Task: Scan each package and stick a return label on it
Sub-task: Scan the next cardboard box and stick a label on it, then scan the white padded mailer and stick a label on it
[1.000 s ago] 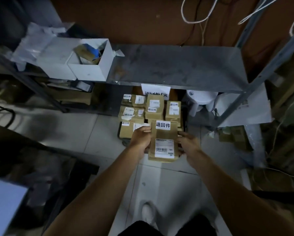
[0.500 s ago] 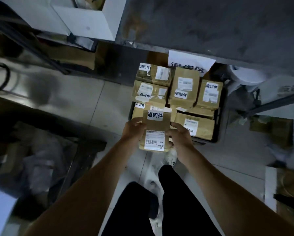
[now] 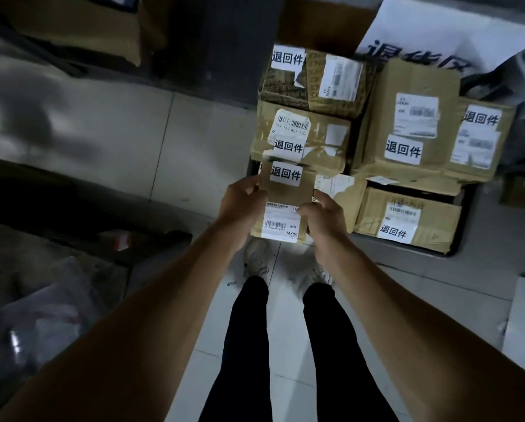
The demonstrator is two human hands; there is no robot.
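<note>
I hold a small brown package with both hands over the near left corner of a pile of parcels. A white return label sits on its far end and a barcode shipping label on its near end. My left hand grips its left edge. Gripping the right edge is my right hand, its thumb across the top. Several brown packages with the same white return labels are stacked in a dark tray on the floor.
A white sign with large characters hangs above the pile under a metal shelf. My legs and shoes stand on pale floor tiles. Dark clutter and plastic bags lie at the left, with a white box edge at the right.
The view has dropped and closed in on the pile. Both hands have carried the package down and forward until it hangs over the pile's near left corner.
</note>
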